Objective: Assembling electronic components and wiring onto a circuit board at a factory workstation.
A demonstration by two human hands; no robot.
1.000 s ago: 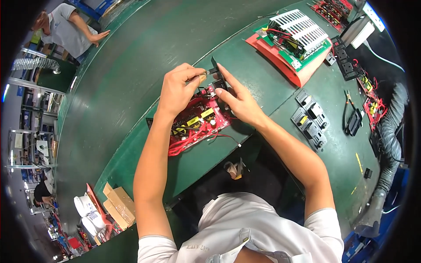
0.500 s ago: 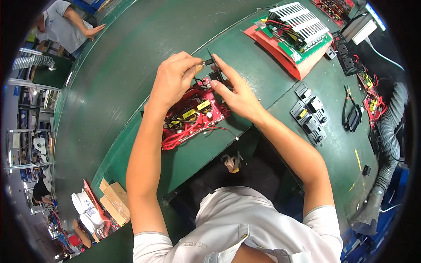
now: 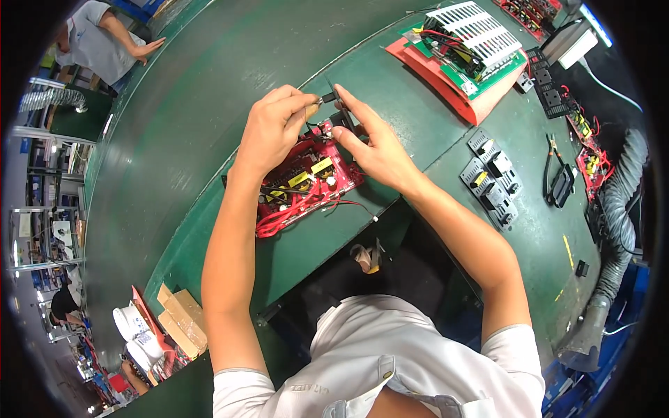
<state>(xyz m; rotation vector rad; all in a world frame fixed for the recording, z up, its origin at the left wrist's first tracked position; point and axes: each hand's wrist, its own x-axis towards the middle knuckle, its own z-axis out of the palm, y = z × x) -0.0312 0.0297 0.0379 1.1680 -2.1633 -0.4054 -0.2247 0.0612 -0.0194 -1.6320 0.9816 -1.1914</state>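
Head view. Black panel (image 3: 343, 115) stands on edge, upright, at the far right end of the red circuit board (image 3: 303, 166), above the bench (image 3: 195, 139). Right hand (image 3: 376, 146): thumb and fingers pinch the panel from its right side. Left hand (image 3: 273, 129): thumb and index pressed together on a small fitting (image 3: 321, 100) at the panel's left face; the fingertips cover most of it, so its shape cannot be told.

Handling (judged): panel light, stiff, thin, perhaps slick; best held by its rim. Board rigid but delicate on top; hold by its sides, clear of the components. Red wires (image 3: 277, 223) soft, apt to snag, looping at the near left end.

Edges and room: bench's near edge lies close to the board, with a thin lead reaching it. Widest bare surface is far left. To the right, grey plates (image 3: 491, 182) and pliers (image 3: 552, 157) limit movement; far right, a white vented unit (image 3: 465, 38) does.
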